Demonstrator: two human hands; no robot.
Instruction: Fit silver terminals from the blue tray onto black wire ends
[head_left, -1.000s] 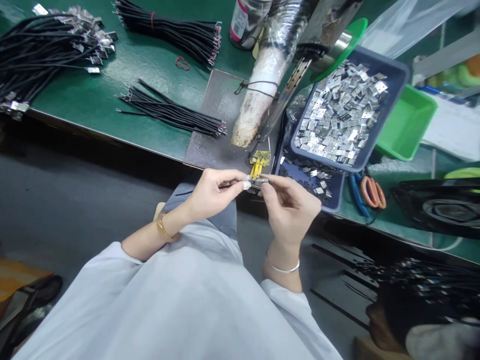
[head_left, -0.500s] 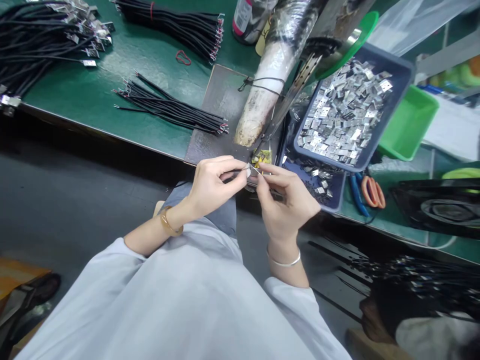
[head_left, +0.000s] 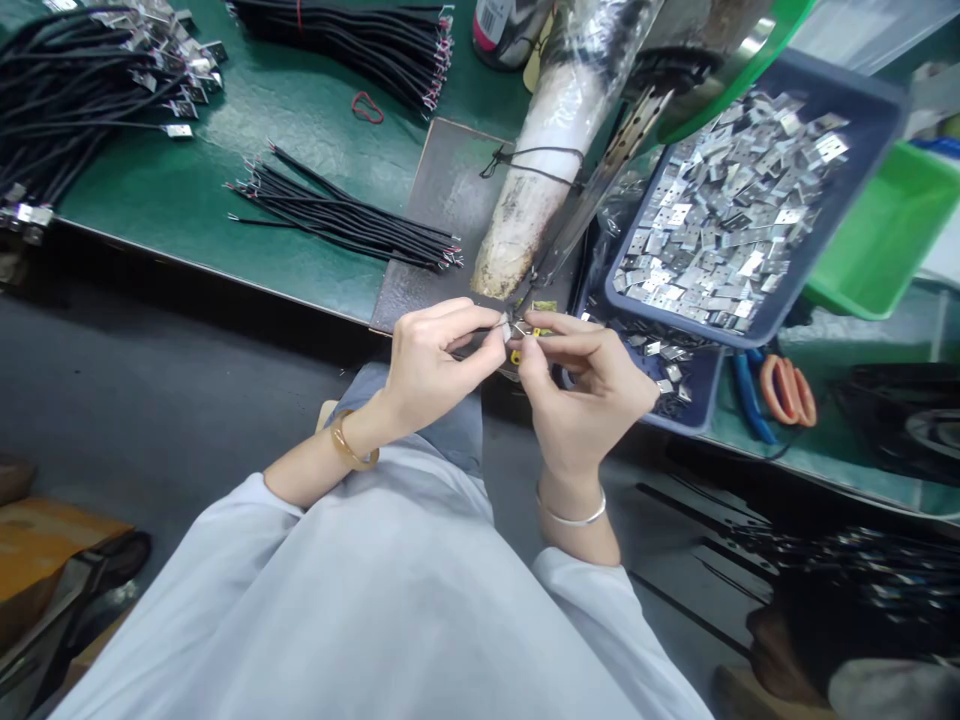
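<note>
My left hand [head_left: 442,360] is closed in a pinch on a small silvery-white piece [head_left: 506,326], with a thin dark strand beside it. My right hand [head_left: 589,385] faces it, thumb and forefinger pinched on a thin wire [head_left: 521,328] that reaches toward that piece. The fingertips nearly meet, and they hide how piece and wire join. Just beyond them are the lower end of a dark metal machine arm [head_left: 536,280] and small yellow parts [head_left: 541,308]. Short black cables with bare wire ends [head_left: 352,220] lie to the left, partly on a brown board [head_left: 442,190].
A blue-grey tray [head_left: 806,290] of metal brackets stands at right, over a lower tray [head_left: 697,420]. Beside them are a green bin [head_left: 877,250] and orange-handled scissors [head_left: 787,390]. A wrapped white tube [head_left: 517,210] slants above the board. Another person's head [head_left: 817,640] is at lower right.
Both hands have shifted slightly right and up in view, still pinching close together. The view itself has moved a little, and the trays appear farther right.
</note>
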